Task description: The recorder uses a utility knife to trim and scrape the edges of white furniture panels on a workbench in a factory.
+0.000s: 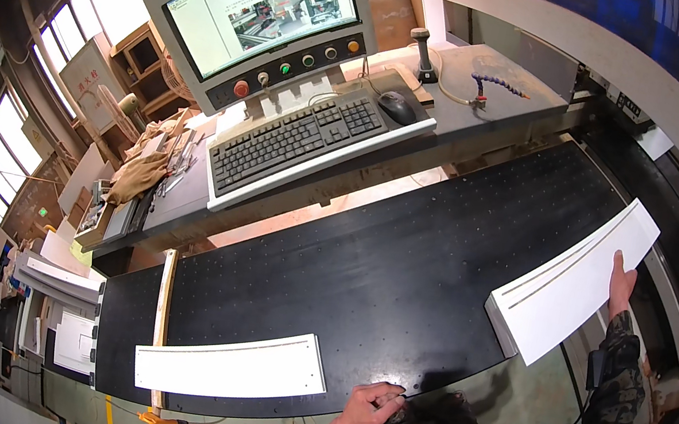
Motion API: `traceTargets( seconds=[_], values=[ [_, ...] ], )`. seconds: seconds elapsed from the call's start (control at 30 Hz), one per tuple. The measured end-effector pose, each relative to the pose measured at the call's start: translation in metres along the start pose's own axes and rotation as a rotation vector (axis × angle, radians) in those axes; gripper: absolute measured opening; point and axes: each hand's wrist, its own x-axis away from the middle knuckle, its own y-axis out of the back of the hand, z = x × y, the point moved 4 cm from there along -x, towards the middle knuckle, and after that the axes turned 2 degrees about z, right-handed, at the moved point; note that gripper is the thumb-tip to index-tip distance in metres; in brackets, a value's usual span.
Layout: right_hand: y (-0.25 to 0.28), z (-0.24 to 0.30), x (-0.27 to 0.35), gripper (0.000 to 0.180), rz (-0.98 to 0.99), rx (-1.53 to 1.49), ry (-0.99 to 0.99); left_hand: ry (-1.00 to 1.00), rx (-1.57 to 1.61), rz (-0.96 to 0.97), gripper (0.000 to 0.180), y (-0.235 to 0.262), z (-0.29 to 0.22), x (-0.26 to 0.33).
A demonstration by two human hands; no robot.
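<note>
At the right end of a long black work table point(403, 259) lies a stack of white panels point(569, 286) with a narrow dark groove along the far side of the top one. My right hand point(622, 284) grips the right edge of that top panel, a finger or thumb showing on its face. At the table's near edge, my left hand point(370, 408) is closed with its fingers curled; anything inside it is hidden. Left of that hand, a single white panel point(233, 365) with a similar groove lies flat, apart from it.
Beyond the table, a bench carries a keyboard point(302, 141), a mouse point(396, 107), a handheld scanner point(422, 53) and a monitor point(265, 11) with buttons. A wooden strip point(164, 299) crosses the table's left part. An orange clamp point(159, 420) hangs at its near edge. White boards point(73, 343) are further left.
</note>
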Motion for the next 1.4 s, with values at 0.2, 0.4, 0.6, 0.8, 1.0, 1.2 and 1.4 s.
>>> traceTargets(
  seconds=[0.2,0.4,0.6,0.8,1.0,1.2,1.4],
  values=[
    [-0.002,0.009,0.008,0.066,-0.021,0.007,-0.003,-0.003,0.005,-0.009,0.017,0.000,-0.001,-0.001],
    [-0.002,0.015,0.012,0.065,-0.048,0.009,-0.004,-0.018,-0.030,-0.008,0.017,0.001,0.001,0.000],
    [-0.002,0.007,0.005,0.069,0.008,-0.020,0.001,-0.016,-0.025,-0.013,0.017,-0.001,0.003,0.000],
    [0.000,0.006,0.005,0.071,-0.016,0.021,-0.012,0.000,-0.027,-0.007,0.017,-0.001,0.004,0.001],
    [-0.001,0.017,0.014,0.071,-0.017,0.036,-0.032,-0.001,-0.031,0.004,0.017,0.000,0.004,0.001],
    [-0.001,0.013,0.010,0.073,-0.024,0.042,-0.004,0.004,-0.041,0.005,0.017,0.000,0.003,0.001],
    [0.001,0.000,0.001,0.077,-0.038,0.076,-0.024,0.018,-0.028,0.006,0.017,0.000,0.001,0.001]
  ],
)
